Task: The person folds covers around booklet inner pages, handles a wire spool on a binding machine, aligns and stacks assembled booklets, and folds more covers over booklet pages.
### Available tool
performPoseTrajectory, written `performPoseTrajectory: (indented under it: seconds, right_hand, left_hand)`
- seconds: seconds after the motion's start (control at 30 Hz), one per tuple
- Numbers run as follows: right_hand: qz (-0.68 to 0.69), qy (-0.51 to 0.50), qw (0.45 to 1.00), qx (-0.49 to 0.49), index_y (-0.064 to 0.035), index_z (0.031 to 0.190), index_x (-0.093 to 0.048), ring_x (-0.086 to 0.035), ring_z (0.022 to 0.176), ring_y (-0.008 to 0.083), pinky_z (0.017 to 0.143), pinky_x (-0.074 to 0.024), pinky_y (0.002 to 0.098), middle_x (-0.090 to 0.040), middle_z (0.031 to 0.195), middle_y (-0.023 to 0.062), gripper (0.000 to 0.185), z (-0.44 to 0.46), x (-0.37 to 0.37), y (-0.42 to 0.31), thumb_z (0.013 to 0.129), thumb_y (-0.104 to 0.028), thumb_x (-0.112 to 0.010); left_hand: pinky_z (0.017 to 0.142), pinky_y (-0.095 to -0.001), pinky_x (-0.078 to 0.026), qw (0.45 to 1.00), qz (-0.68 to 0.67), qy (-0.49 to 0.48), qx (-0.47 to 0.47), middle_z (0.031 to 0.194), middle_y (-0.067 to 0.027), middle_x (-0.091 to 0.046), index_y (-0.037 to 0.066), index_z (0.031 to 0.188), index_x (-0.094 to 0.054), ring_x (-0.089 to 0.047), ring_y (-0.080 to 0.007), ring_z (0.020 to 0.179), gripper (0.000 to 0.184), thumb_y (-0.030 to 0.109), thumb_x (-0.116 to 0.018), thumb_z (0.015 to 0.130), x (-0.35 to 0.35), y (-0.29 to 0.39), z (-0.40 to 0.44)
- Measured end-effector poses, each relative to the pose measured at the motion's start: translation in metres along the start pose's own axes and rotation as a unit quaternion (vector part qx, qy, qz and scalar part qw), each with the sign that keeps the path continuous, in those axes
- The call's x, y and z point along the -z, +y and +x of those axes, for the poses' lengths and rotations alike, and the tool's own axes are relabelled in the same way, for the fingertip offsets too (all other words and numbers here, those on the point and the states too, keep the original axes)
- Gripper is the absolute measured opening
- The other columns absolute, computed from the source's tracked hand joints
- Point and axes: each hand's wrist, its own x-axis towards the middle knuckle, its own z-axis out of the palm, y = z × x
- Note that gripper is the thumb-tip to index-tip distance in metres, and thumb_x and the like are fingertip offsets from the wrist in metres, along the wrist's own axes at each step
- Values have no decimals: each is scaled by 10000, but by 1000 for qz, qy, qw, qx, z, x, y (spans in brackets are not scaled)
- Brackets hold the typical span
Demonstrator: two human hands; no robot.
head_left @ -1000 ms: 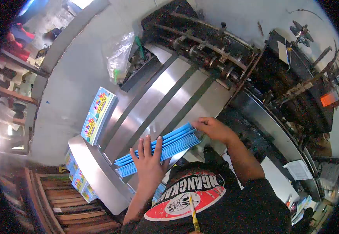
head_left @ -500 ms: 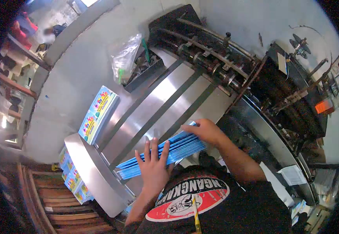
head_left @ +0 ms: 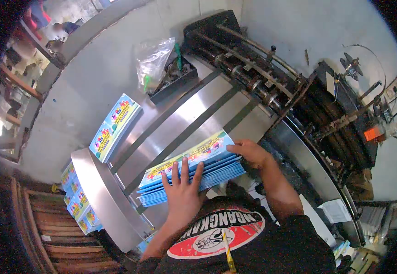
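Observation:
A stack of folded printed sheets (head_left: pixel 198 176), blue at its layered near edge, lies on the metal table in front of me. Its top sheet shows yellow lettering and small cartoon figures. My left hand (head_left: pixel 183 185) rests on the stack's near left part with fingers spread. At the right end, my right hand (head_left: pixel 252 154) grips the corner of the upper sheets, thumb on top; its other fingers are partly hidden. Beyond the stack, at the table's left, lies a second pile of the same printed sheets (head_left: pixel 115 128).
Dark strips cross the metal table (head_left: pixel 180 116). A black tray (head_left: pixel 175 82) with tools and a clear plastic bag (head_left: pixel 153 61) sits at its far side. A roller machine (head_left: pixel 248 68) stands at the back right. More printed sheets (head_left: pixel 80 203) hang below the left edge.
The top sheet of the stack now lies with its printed face showing, where blue edges showed before. My right hand has shifted slightly right and down; my left hand stays on the stack.

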Motion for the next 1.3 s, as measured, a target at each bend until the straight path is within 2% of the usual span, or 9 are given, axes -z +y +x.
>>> performPoseTrajectory:
  seconds: [0.13, 0.23, 0.27, 0.33, 0.37, 0.43, 0.87, 1.13, 1.3]
  right_hand:
    - [12, 19, 999, 26, -3, 1157, -629, -617, 934, 163, 818, -490, 305, -676, 991, 83, 409, 1, -9, -6, 894, -315, -654]
    - [-210, 257, 939, 92, 5, 1181, -590, -609, 959, 207, 844, -491, 340, -632, 1090, 105, 441, -5, -7, -8, 878, -305, -672]
    - [-238, 317, 907, 144, 2, 1188, -579, -609, 963, 230, 859, -487, 357, -612, 1124, 115, 453, -1, -1, 1, 861, -292, -688]
    - [-497, 260, 713, 419, -41, 1190, -589, -587, 997, 281, 892, -471, 391, -577, 1121, 119, 464, -21, 3, -32, 808, -273, -716]
    - [-497, 262, 714, 418, -41, 1190, -589, -587, 997, 281, 892, -471, 391, -577, 1121, 119, 464, -29, -2, -38, 808, -273, -716]
    - [-556, 52, 739, 376, -125, 1184, -605, -554, 1053, 333, 907, -459, 461, -563, 1160, 145, 428, -40, -20, -45, 796, -286, -689]
    - [-626, 100, 665, 394, -136, 1131, -640, -551, 1075, 294, 898, -445, 431, -578, 1140, 95, 388, -52, -36, -32, 806, -337, -708]
    - [-577, 87, 750, 311, -113, 1066, -648, -581, 1018, 320, 851, -472, 435, -603, 1070, 112, 344, -41, -29, -35, 867, -392, -614]
    - [-612, 129, 725, 289, -104, 962, -661, -603, 946, 288, 801, -475, 424, -622, 961, 99, 305, -40, -36, -52, 835, -381, -650]
  left_hand:
    - [1050, -634, -219, 1000, 15, 6, -1, 1497, -192, -320, 229, 1427, -423, -318, -394, 1359, 825, 375, -776, 695, -1, 1, 1]
    - [1037, -638, -234, 1000, 13, 19, -3, 1480, -192, -342, 229, 1422, -427, -336, -388, 1350, 812, 346, -778, 699, 0, 0, 5]
    - [1023, -646, -249, 1000, 6, 29, -7, 1465, -191, -362, 232, 1416, -430, -350, -389, 1342, 809, 319, -786, 694, 1, 0, 6]
    - [1020, -646, -251, 1000, 6, 28, -4, 1464, -191, -365, 232, 1415, -432, -355, -389, 1340, 810, 319, -787, 691, 1, 0, 8]
    - [1017, -647, -254, 1000, 6, 28, -1, 1462, -190, -368, 233, 1414, -434, -360, -389, 1337, 812, 319, -788, 689, 1, 0, 8]
    - [1015, -647, -258, 999, 8, 31, -5, 1459, -189, -375, 234, 1411, -439, -368, -389, 1332, 810, 319, -789, 686, 0, 0, 8]
    - [1021, -637, -265, 999, 6, 47, 6, 1456, -180, -385, 250, 1409, -443, -384, -375, 1327, 829, 350, -801, 669, -1, -2, 9]
    - [1029, -631, -257, 1000, 9, 28, 2, 1463, -173, -378, 254, 1413, -438, -370, -366, 1339, 818, 342, -793, 681, 1, -5, 11]
    - [1058, -620, -234, 999, 32, 34, -9, 1489, -185, -340, 243, 1432, -413, -352, -363, 1352, 865, 367, -794, 665, -7, -9, 8]
